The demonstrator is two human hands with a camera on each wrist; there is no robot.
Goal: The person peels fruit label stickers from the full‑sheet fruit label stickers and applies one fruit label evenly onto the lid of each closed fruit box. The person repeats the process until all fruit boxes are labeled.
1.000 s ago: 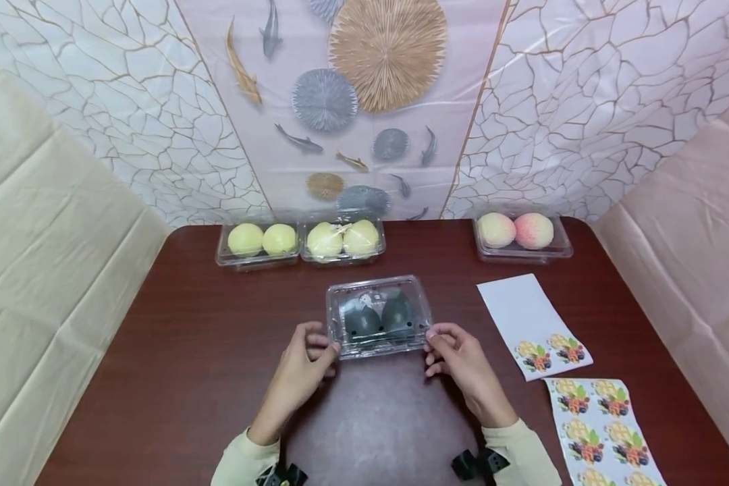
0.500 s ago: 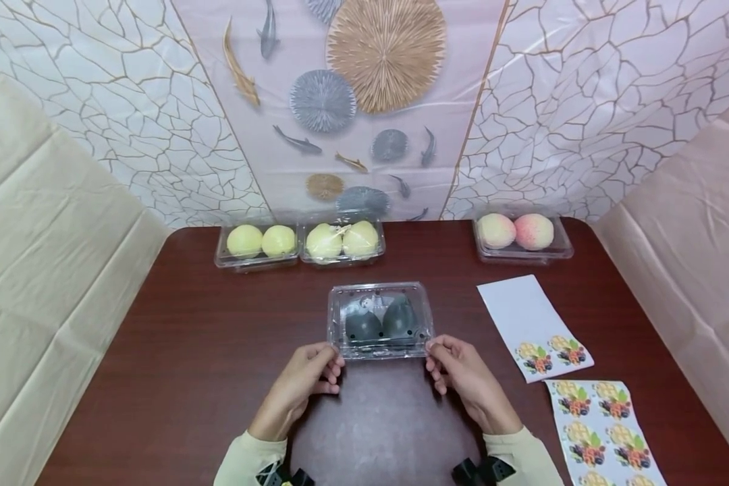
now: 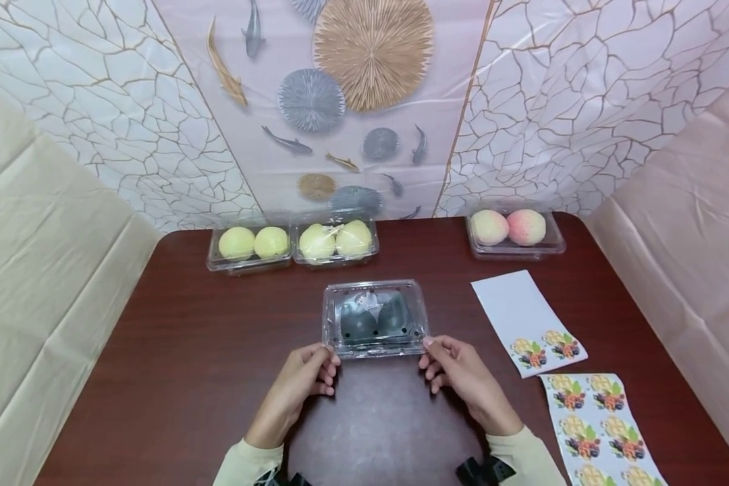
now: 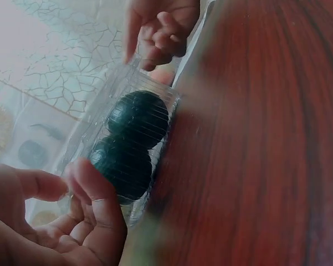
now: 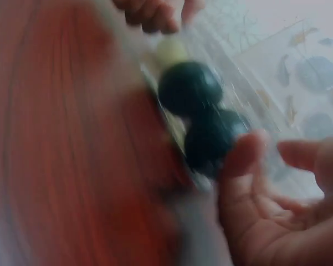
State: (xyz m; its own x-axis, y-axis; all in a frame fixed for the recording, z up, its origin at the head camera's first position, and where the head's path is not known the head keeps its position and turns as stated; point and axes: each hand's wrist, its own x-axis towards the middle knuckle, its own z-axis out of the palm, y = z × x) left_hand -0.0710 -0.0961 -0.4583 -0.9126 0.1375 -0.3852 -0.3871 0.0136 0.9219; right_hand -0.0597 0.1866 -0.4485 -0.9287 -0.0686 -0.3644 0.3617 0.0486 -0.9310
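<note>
A clear plastic clamshell box lies at mid-table, its lid down, with two dark green fruits inside that look like avocados. My left hand pinches the box's near left corner between thumb and fingers. At the near right corner, my right hand does the same. Both wrist views show the fruits side by side through the ribbed plastic. The lid's front edge is partly covered by fingertips there, so I cannot tell whether it is snapped down.
Two clear boxes of yellow-green fruit stand at the back left. A box of peaches stands at the back right. On the right lie two sticker sheets with fruit pictures, one partly bare. A patterned backdrop rises behind the table.
Over the last second the box has straightened a little and its far edge has come down slightly. Both hands stay at its front corners, and the fingers of the left have shifted. The camera has turned slightly.
</note>
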